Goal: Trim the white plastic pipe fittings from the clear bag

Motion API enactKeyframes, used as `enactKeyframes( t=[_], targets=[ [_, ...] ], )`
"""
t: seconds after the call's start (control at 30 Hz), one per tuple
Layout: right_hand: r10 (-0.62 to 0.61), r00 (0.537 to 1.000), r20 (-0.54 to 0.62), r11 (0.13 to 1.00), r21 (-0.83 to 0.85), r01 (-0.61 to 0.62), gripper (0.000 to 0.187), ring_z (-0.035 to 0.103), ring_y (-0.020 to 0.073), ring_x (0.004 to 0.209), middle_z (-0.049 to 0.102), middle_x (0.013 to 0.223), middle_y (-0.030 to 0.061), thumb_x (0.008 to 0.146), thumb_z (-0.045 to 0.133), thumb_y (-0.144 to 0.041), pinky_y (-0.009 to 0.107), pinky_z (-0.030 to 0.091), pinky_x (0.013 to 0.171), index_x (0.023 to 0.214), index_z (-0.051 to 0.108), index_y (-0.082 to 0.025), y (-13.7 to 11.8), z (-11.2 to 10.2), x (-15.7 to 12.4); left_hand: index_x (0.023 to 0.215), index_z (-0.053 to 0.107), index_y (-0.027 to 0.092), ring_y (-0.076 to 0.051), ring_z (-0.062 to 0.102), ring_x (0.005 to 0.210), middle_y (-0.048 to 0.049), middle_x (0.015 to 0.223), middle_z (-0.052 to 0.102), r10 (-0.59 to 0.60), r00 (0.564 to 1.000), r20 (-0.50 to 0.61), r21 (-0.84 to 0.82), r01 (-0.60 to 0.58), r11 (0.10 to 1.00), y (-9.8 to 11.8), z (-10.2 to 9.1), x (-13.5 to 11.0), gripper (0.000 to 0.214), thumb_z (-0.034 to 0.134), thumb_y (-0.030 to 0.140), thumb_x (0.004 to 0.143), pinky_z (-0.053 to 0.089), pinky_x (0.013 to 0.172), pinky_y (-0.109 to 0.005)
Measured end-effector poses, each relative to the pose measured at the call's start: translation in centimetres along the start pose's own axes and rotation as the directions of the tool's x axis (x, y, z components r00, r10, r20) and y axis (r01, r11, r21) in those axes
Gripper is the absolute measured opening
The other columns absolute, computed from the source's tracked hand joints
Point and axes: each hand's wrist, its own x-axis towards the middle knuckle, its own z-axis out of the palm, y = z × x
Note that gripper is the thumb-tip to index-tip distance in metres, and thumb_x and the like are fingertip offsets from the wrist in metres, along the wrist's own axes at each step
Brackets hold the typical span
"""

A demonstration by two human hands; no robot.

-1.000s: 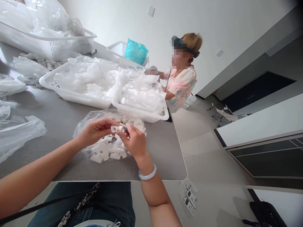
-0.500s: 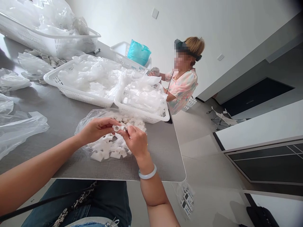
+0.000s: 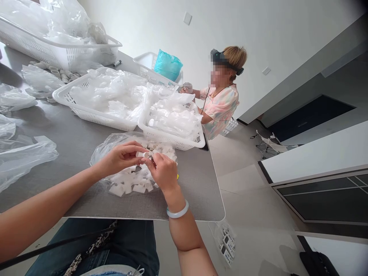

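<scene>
My left hand [image 3: 120,158] and my right hand [image 3: 163,171] meet above a clear plastic bag [image 3: 103,149] lying on the grey table [image 3: 71,142]. Both pinch one small white tube fitting [image 3: 141,154] between their fingertips. Below them, several more white fittings [image 3: 129,184] lie heaped on the bag. A pale bangle [image 3: 178,211] circles my right wrist.
Three white baskets [image 3: 86,111] [image 3: 169,138] [image 3: 57,51] full of plastic-wrapped parts stand behind the pile. A fourth basket holds a teal bag [image 3: 168,64]. Loose bags [image 3: 23,157] lie at left. A person [image 3: 220,99] sits at the far end. The table corner [image 3: 221,214] is close on the right.
The fitting has turned in my fingers; its open end no longer faces me. Both hands stay at the same spot over the pile.
</scene>
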Motion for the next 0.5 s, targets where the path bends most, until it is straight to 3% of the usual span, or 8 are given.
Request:
enactKeyframes(
  t=[0.13,0.23,0.5],
  targets=[
    [0.02,1.0,-0.001,1.0,0.001,-0.02,0.067,0.045,0.0086,0.05,0.049,0.054,-0.002,0.103,0.017,-0.059,0.022,0.022,0.05,0.068,0.056,-0.018,-0.05,-0.15,0.0,0.112,0.076,0.023,-0.009,0.056,0.059,-0.0099,0.124,0.068,-0.137,0.987,0.089,-0.187,0.151,0.971,0.02,-0.57,0.12,0.029,0.073,0.036,0.086,0.053,0.057,-0.024],
    [0.033,0.999,-0.027,0.999,0.005,-0.033,0.067,0.046,0.0086,0.05,0.05,0.054,-0.0021,0.104,0.015,-0.058,0.021,0.023,0.05,0.07,0.056,-0.018,-0.06,-0.22,-0.01,0.114,0.077,0.025,-0.013,0.063,0.07,-0.0097,0.111,0.075,-0.196,0.97,0.147,-0.313,0.234,0.921,0.09,-0.61,0.3,0.031,0.072,0.039,0.087,0.055,0.065,-0.024],
    [0.058,0.991,-0.124,0.998,-0.013,-0.06,0.061,0.053,0.0086,0.053,0.055,0.054,-0.0012,0.106,0.02,-0.053,0.023,0.023,0.051,0.065,0.052,-0.019,-0.85,0.23,-0.15,0.1,0.081,0.027,-0.022,0.071,0.099,-0.0069,0.118,0.072,-0.038,0.999,-0.036,-0.287,0.026,0.957,-0.35,0.17,0.31,0.02,0.08,0.026,0.08,0.061,0.071,-0.024]
  ],
)
